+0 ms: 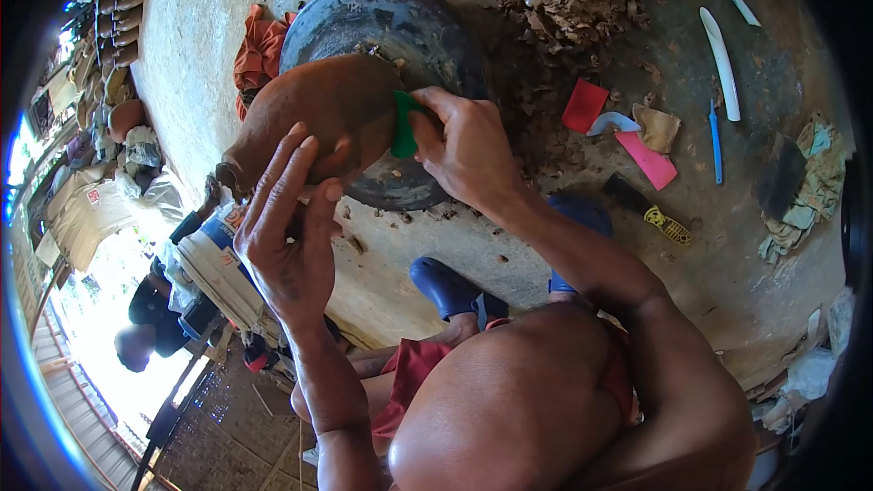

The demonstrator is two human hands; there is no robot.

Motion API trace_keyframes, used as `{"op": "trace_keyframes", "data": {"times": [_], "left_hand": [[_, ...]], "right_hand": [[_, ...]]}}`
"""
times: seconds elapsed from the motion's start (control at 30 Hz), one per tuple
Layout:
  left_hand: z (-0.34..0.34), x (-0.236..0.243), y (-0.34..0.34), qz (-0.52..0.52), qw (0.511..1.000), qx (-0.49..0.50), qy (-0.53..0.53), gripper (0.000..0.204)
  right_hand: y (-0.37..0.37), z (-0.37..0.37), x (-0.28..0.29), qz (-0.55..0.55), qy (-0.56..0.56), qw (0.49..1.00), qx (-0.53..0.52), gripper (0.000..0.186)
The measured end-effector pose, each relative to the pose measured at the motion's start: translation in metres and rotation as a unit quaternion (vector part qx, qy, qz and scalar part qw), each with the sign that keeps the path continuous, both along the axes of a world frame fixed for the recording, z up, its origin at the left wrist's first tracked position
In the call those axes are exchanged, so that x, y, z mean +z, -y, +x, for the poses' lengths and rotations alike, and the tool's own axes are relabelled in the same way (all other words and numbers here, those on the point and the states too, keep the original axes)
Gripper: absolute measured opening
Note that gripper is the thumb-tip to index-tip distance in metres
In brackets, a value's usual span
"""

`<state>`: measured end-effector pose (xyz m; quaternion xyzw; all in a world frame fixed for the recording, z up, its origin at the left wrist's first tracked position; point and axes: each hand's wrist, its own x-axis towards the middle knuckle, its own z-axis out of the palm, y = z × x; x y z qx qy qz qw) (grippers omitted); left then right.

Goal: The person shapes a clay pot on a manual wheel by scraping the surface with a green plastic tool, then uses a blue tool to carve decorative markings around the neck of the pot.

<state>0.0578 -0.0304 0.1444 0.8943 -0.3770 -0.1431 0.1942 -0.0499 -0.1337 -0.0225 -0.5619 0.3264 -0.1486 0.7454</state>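
A brown clay vessel point(314, 105) with a rounded body and narrow neck leans over the dark round wheel point(436, 27). Its neck points toward the lower left, and a small rounded bump shows on its side. My right hand point(468, 145) pinches a flat green scraper point(403, 125) against the vessel's wide end. Along the near side of the vessel rests my left hand point(291, 227), fingers stretched and apart, the tips touching or very close to the clay. Part of its palm and the inner fingers is hidden.
Clay shavings point(582, 0) lie heaped beyond the wheel. An orange cloth point(261, 50) touches its left side. On the floor at right are a red pad point(585, 105), a pink piece point(647, 159), a blue stick point(716, 141), a yellow-and-black tool point(668, 223) and rags point(809, 191).
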Motion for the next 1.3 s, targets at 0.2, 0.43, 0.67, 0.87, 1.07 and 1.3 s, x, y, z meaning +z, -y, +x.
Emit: {"op": "trace_keyframes", "data": {"times": [0.2,0.43,0.67,0.87,1.07,1.3], "left_hand": [[-0.001,0.000,0.007,-0.018,0.999,0.039,-0.030,0.037],[0.004,-0.007,0.001,0.011,1.000,-0.004,0.021,0.039],[-0.006,-0.005,0.011,-0.004,0.999,0.047,-0.024,0.039],[0.015,0.007,-0.006,-0.024,0.999,-0.046,-0.009,0.033],[0.001,0.023,0.018,-0.114,0.992,-0.006,-0.056,0.028],[0.002,0.025,0.048,-0.096,0.995,-0.026,-0.020,0.043]], "right_hand": [[-0.002,0.009,0.026,-0.008,0.085,0.996,-0.038,0.025],[-0.018,0.010,0.054,0.075,0.137,0.981,-0.115,0.022],[-0.021,-0.003,0.069,0.098,0.163,0.974,-0.124,0.024],[-0.011,-0.001,0.075,-0.102,0.309,0.937,-0.126,0.023],[-0.003,-0.015,0.056,0.164,0.089,0.971,-0.149,0.020],[-0.017,-0.007,0.036,0.138,0.085,0.985,-0.065,0.023]]}}
